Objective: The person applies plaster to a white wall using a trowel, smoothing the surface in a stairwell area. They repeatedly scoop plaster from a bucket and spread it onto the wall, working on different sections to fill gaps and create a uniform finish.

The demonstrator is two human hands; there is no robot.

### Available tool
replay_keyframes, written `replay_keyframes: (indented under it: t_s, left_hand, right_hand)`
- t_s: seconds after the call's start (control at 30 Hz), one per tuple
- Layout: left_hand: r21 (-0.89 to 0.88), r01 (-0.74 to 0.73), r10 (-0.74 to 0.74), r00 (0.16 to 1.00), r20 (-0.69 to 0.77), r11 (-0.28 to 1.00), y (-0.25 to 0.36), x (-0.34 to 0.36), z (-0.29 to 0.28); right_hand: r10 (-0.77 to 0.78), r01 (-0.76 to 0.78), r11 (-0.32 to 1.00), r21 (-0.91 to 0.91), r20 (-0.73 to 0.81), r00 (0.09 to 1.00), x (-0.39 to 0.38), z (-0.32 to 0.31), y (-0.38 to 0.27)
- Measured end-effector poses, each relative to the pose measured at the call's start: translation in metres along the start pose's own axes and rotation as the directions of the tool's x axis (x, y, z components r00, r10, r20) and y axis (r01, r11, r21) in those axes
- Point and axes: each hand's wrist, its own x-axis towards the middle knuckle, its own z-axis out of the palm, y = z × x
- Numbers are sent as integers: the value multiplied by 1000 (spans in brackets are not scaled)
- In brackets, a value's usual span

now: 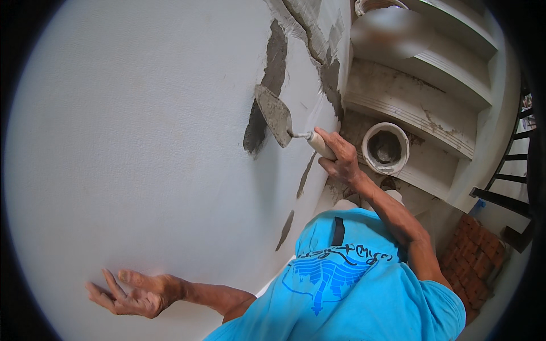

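My right hand (341, 158) grips the pale handle of a pointed trowel (275, 116), whose mortar-smeared metal blade lies over a dark grey patch (267, 51) on the white wall (142, 136). My left hand (131, 292) is low on the left, at or very close to the wall, its fingers loosely curled and apart with nothing in them. To the right of the trowel, a white bucket (385, 146) with grey mortar inside stands on the stairs. More rough, cracked grey strips (310, 31) run down the wall near its right edge.
Curved pale steps (409, 99) climb on the right, beside a black railing (512, 182). A second container (369, 5) sits higher up, next to a blurred area. Red bricks (469, 261) are stacked at lower right. My legs and feet stand at the foot of the steps.
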Motion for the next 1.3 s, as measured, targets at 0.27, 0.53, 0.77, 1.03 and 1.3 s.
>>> replay_keyframes:
  t_s: [0.27,0.53,0.77,1.03,1.3]
  left_hand:
    - [24,-72,71,997,14,997,-7,1,-2]
    - [49,-174,173,985,23,983,-13,4,-2]
    - [-4,-92,92,996,5,996,-7,3,1]
    - [41,-123,123,992,6,992,-8,3,-2]
    - [5,-141,141,990,-9,990,-10,4,0]
  right_hand:
    - [-43,50,998,-48,125,991,-39,1,-11]
    - [-12,10,999,-49,-38,999,-10,0,-5]
    - [-52,52,996,-74,-1,999,-30,23,-15]
    - [-28,30,987,-158,15,999,-49,6,-13]
    - [96,-95,995,-13,30,995,-17,24,-11]
